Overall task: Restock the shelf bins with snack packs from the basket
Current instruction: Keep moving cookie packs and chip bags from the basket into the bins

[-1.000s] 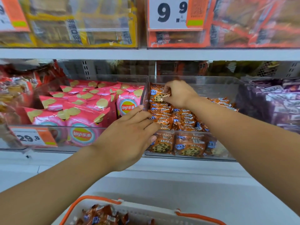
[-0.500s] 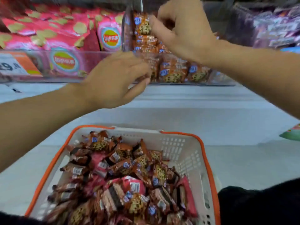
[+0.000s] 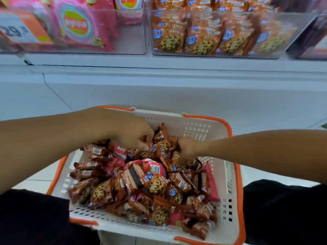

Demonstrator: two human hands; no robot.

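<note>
Two hands reach into the white basket (image 3: pixel 198 128) at six o'clock. At nine o'clock of its heap of snack packs (image 3: pixel 141 183), the left hand (image 3: pixel 129 131) curls its fingers down onto the packs; whether it grips one I cannot tell. At three o'clock, the right hand (image 3: pixel 187 149) pinches an orange cookie pack (image 3: pixel 163 147). At one o'clock, the clear shelf bin (image 3: pixel 286 32) holds upright cookie packs.

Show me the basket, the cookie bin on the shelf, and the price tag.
basket (image 3: pixel 238 183), head view, its orange right rim.
cookie bin (image 3: pixel 290 29), head view, the clear front wall near its right end.
price tag (image 3: pixel 16 30), head view, its white printed part.
</note>
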